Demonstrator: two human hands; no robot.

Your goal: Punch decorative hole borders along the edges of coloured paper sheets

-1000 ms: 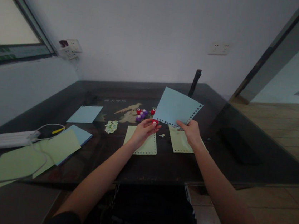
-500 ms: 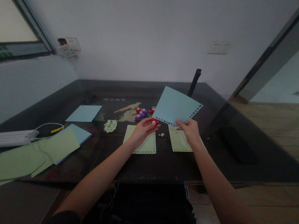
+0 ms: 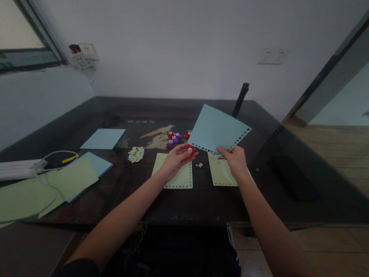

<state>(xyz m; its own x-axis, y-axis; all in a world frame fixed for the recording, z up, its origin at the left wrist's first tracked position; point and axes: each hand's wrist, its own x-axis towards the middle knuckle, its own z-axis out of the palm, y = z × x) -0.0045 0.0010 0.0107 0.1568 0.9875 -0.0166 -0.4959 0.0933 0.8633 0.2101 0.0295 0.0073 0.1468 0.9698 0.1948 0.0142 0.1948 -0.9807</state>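
Pinching a red hole punch (image 3: 190, 149), the left hand's fingers (image 3: 183, 149) nearly meet the blue sheet (image 3: 219, 130). The right hand's fingers (image 3: 226, 151) grip its punched edge.

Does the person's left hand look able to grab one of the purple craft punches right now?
Probably not without freeing its fingers: the left hand holds a red craft punch. The way itself looks free, with the purple craft punches just beyond and the light blue sheet off to their right.
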